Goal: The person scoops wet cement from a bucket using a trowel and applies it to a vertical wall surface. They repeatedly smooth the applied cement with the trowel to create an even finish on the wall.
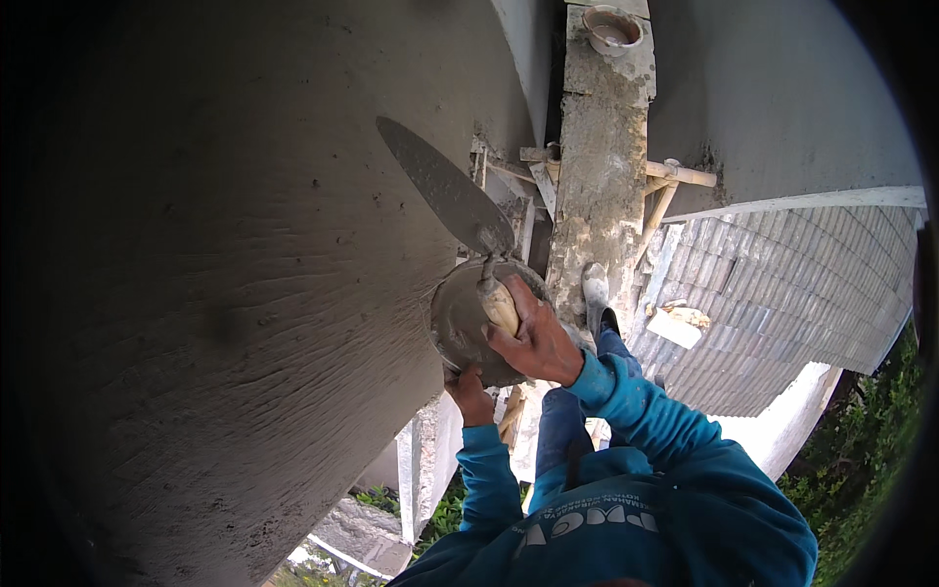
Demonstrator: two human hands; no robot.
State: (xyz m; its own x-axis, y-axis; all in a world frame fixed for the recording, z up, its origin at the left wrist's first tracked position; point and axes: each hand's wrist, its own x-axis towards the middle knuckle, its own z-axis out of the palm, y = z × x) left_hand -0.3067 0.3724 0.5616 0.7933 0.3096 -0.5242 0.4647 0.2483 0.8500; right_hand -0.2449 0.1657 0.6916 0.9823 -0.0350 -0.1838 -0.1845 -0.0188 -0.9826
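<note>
My right hand (538, 342) grips the wooden handle of a pointed steel trowel (440, 181), whose mortar-smeared blade angles up and left in front of the grey plastered wall (235, 274). Just beneath the handle is a round bowl (460, 323) of wet grey mortar, its far side partly hidden behind the trowel. My left hand (471, 396) grips the bowl's near left edge, close beside the wall, whose plaster shows rough streaks near the bowl.
I stand high on a narrow mortar-stained plank (597, 147) on wooden scaffold poles (675, 176). A second bowl (613, 29) sits at its far end. A curved grey wall (773, 88) rises at right, above a corrugated roof (792, 284), with greenery (861, 460) below.
</note>
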